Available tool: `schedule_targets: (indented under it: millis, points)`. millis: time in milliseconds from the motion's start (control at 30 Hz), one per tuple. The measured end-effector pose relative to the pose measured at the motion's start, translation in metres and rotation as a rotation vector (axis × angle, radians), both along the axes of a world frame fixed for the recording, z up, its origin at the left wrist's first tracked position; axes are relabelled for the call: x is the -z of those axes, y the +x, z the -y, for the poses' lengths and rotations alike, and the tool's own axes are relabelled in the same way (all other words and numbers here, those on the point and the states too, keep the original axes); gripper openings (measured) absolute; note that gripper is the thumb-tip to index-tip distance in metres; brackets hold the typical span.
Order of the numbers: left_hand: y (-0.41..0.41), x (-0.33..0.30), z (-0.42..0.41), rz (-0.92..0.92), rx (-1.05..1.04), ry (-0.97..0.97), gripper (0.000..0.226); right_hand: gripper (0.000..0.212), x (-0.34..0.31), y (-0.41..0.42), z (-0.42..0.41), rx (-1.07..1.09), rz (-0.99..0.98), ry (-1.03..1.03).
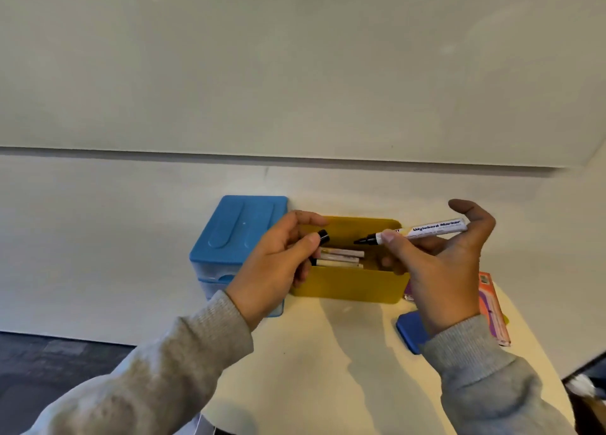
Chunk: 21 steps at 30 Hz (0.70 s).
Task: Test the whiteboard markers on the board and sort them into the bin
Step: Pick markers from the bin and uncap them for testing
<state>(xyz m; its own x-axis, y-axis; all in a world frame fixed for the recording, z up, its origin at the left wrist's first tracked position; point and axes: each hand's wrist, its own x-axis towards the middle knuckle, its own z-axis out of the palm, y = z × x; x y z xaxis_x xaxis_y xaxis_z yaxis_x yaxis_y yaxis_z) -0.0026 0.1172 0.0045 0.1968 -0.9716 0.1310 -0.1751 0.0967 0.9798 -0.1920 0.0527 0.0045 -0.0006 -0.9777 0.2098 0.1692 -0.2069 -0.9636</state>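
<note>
Marker (423, 231) — white barrel, black tip bared — over yellow bin (351, 288).

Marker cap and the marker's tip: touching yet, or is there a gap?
Apart. The head view shows the black cap pinched in the left hand and the marker in the right hand, yellow bin wall visible between cap and tip.

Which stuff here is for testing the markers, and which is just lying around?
For the job:
- marker, uncapped, held by right hand
- black cap, pinched by left hand
- yellow bin with markers inside
- whiteboard

Just lying about:
- blue drawer box
- blue pad
- orange packet
</note>
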Motion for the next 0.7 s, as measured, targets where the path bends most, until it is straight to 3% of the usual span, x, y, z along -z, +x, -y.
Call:
schedule_targets:
  millis: [100,367,700]
  points:
    - [-0.004,0.005,0.001,-0.031,0.002,0.011,0.012,0.068,0.003,-0.006,-0.005,-0.024,0.031,0.043]
    - [-0.010,0.007,-0.001,-0.097,0.032,0.027,0.029,0.046,0.006,-0.006,-0.005,-0.118,0.152,0.097]
    - [-0.012,0.008,0.000,-0.116,0.016,0.033,0.025,0.042,0.010,-0.004,-0.009,-0.148,0.194,0.078]
